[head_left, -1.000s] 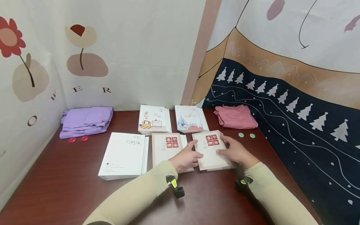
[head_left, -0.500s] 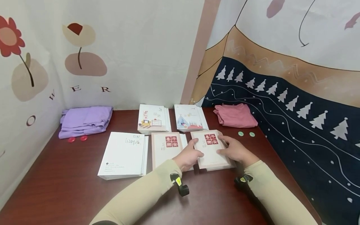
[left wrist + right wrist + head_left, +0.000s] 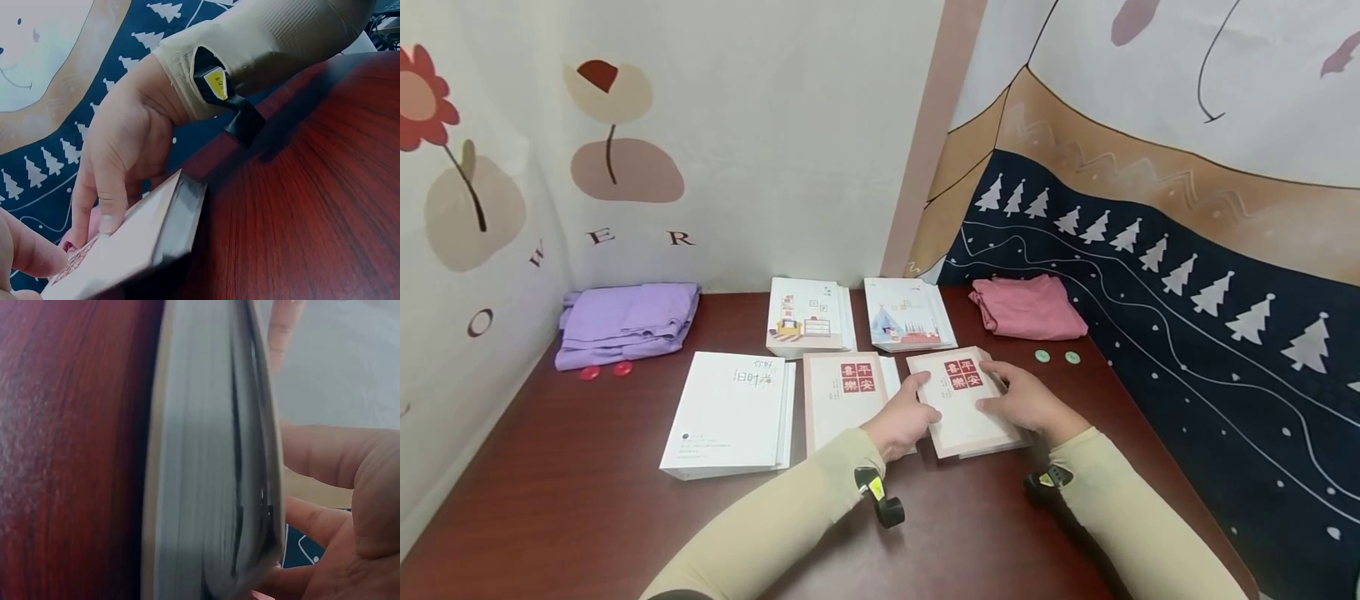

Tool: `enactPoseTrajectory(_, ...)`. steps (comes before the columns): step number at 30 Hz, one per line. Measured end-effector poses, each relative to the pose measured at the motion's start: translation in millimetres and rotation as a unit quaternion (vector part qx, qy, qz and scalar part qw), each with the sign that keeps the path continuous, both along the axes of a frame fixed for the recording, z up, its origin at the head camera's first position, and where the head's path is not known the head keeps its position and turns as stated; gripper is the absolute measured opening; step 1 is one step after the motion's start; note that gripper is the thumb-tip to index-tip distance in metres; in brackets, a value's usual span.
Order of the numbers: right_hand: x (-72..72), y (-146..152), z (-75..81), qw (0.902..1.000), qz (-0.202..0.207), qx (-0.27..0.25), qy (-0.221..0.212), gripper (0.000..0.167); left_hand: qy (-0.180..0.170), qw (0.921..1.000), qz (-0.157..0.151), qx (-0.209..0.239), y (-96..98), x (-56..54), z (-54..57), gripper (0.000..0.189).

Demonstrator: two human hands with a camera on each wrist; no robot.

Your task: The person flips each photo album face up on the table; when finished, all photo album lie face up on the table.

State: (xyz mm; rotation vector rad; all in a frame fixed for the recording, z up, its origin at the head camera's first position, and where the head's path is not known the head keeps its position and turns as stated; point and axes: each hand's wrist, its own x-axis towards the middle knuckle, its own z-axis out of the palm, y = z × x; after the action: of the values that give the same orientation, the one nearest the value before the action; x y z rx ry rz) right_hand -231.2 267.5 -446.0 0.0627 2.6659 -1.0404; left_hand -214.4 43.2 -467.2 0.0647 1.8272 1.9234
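Both hands hold a thick cream book with a red four-square print on its cover, right of centre in the head view. My left hand grips its left edge, thumb on the cover, other fingers mostly hidden. On the opposite edge, my right hand grips with the thumb on the cover and fingers at the side. The right wrist view shows the page block and a slightly lifted cover. Whether the book touches the table is unclear. A matching book lies just left, partly behind the left arm.
A large white book lies at the left. Two illustrated books stand farther back. Folded purple cloth with two red discs is at back left; folded pink cloth and two green discs are at back right.
My left hand has moved slightly right, and its fingers have gone under or behind the book's left edge. The held book has shifted a little left and turned slightly. The other books stay put.
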Motion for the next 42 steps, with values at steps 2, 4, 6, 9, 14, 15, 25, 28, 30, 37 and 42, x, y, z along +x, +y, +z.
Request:
enactPoseTrajectory(2, -0.7, -0.1, 0.2, 1.0000, 0.001, -0.003, 0.002, 0.075, 0.007, 1.0000, -0.002, 0.004, 0.0, 0.3, -0.3, 0.088)
enactPoseTrajectory(4, -0.8, -0.1, 1.0, 0.9999, 0.004, -0.011, 0.004, 0.075, 0.017, 0.9998, -0.006, 0.006, -0.6, 0.8, 0.0, 0.088)
enactPoseTrajectory(6, 0.9, -0.4, 3.0, 0.9998, 0.003, -0.020, 0.002, 0.073, 0.027, 0.9995, -0.014, 0.006, -1.6, 1.3, 1.2, 0.087)
enactPoseTrajectory(9, 6.9, -2.3, 8.6, 0.9993, 0.008, -0.037, 0.006, 0.070, 0.048, 0.9984, -0.029, 0.001, -3.8, 1.9, 3.9, 0.084)
enactPoseTrajectory(14, 20.5, -10.0, 20.6, 0.9950, 0.039, -0.078, 0.047, 0.062, 0.094, 0.9950, -0.036, -0.002, -8.5, 1.7, 12.1, 0.077)
enactPoseTrajectory(15, 23.0, -12.0, 23.0, 0.9927, 0.049, -0.094, 0.058, 0.061, 0.104, 0.9939, -0.036, -0.002, -9.6, 2.0, 14.4, 0.076)
enactPoseTrajectory(25, 46.6, -30.1, 50.1, 0.9572, 0.077, -0.269, 0.076, 0.069, 0.200, 0.9735, -0.098, 0.053, -16.6, 8.8, 29.9, 0.074)
enactPoseTrajectory(28, 50.6, -30.5, 59.6, 0.9552, 0.058, -0.283, 0.064, 0.081, 0.212, 0.9662, -0.132, 0.064, -16.6, 8.2, 29.0, 0.073)
enactPoseTrajectory(30, 51.5, -28.7, 63.9, 0.9577, 0.063, -0.274, 0.059, 0.088, 0.212, 0.9640, -0.147, 0.063, -16.4, 7.3, 27.1, 0.072)
enactPoseTrajectory(37, 48.4, -16.0, 71.0, 0.9729, 0.105, -0.200, 0.051, 0.095, 0.205, 0.9592, -0.185, 0.061, -14.7, 5.0, 19.5, 0.070)
enactPoseTrajectory(42, 48.1, -8.7, 74.5, 0.9891, 0.115, -0.067, 0.062, 0.076, 0.194, 0.9621, -0.188, 0.033, -11.8, 6.6, 17.1, 0.069)
